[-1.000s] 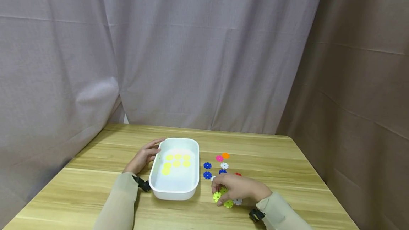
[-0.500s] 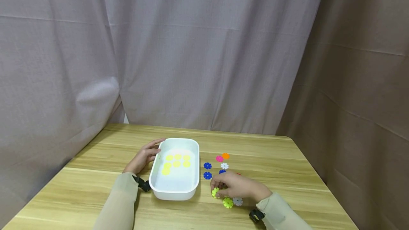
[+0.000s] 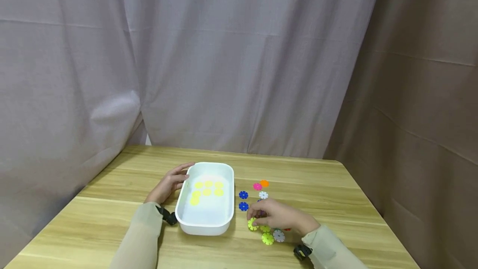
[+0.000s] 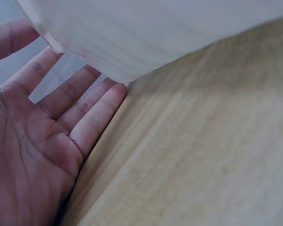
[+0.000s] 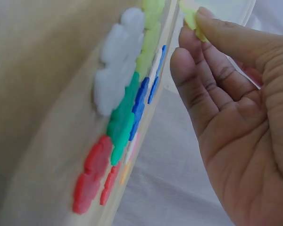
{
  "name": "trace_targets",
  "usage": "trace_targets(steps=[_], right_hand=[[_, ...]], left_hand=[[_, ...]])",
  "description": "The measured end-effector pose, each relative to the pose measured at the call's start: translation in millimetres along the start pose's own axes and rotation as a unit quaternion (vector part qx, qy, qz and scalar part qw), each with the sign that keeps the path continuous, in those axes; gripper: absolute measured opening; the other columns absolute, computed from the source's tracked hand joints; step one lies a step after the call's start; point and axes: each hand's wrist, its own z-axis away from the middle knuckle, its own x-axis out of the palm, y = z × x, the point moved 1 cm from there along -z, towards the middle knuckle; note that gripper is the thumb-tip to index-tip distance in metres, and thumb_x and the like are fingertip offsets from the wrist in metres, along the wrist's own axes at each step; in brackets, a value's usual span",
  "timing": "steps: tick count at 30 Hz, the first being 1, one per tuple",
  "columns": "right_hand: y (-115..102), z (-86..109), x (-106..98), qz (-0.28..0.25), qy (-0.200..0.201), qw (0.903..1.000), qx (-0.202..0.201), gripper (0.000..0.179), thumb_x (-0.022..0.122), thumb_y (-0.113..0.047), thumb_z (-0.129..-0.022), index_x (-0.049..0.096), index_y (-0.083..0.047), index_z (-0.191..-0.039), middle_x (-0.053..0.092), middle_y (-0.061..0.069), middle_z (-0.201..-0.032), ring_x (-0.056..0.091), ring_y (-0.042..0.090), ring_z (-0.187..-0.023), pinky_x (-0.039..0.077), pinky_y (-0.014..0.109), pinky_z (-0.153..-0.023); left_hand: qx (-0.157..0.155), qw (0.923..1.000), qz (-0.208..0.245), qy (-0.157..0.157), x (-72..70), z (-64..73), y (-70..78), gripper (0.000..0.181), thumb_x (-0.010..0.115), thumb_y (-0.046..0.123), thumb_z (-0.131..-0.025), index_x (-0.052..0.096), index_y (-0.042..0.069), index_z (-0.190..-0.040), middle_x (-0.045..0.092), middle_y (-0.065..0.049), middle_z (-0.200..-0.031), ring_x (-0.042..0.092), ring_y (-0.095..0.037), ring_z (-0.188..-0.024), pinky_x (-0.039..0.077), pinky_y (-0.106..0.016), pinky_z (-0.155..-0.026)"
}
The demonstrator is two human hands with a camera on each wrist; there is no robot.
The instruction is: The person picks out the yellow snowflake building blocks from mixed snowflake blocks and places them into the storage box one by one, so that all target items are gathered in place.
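A white plastic tray (image 3: 204, 215) stands on the wooden table, several yellow notched discs (image 3: 206, 192) lying flat inside it. My left hand (image 3: 169, 184) is at the tray's left side; in the left wrist view its straight fingers (image 4: 96, 117) reach along the outer wall. To the right of the tray, my right hand (image 3: 274, 215) pinches a yellow-green notched disc (image 3: 252, 224) between thumb and fingertips. In the right wrist view this disc (image 5: 193, 21) shows only partly at the thumb tip. Another yellow-green disc (image 3: 267, 238) lies just below that hand, beside a grey-white one (image 3: 278, 235).
Blue discs (image 3: 243, 206), a pink disc (image 3: 257, 187), an orange disc (image 3: 264, 183) and a white disc (image 3: 263, 194) lie farther back on the table. Red discs (image 5: 92, 174) and green discs (image 5: 120, 120) lie beside the right hand. Grey curtains (image 3: 205, 61) hang behind the table.
The right hand has closed its thumb and fingertips on the yellow-green disc and brought it slightly upward in the view. The left hand and the tray have stayed in place.
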Motion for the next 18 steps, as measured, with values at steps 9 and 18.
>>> trace_targets(steps=[9,18], right_hand=[[-3.7,-8.2,-20.6,0.004,0.027,0.9995,0.017,0.011,0.069,-0.012,-0.096,0.070,-0.017,-0.105,0.068,-0.008,-0.098,0.061,0.004,-0.086,0.057,0.028,-0.076],[-6.2,-26.3,-28.7,-0.001,0.023,0.9994,0.025,0.013,0.068,-0.016,-0.097,0.071,-0.012,-0.109,0.068,-0.010,-0.098,0.063,0.004,-0.089,0.057,0.025,-0.080]], left_hand=[[-0.011,0.9999,0.001,0.013,0.0,-2.6,-1.2,0.054,0.057,0.012,-0.098,0.046,0.013,-0.152,0.049,-0.023,-0.145,0.052,-0.039,-0.130,0.053,-0.036,-0.097],[-0.002,1.0000,-0.003,0.003,-0.9,-0.5,-2.0,0.055,0.052,0.009,-0.101,0.040,0.008,-0.154,0.043,-0.028,-0.149,0.047,-0.044,-0.133,0.053,-0.037,-0.097]])
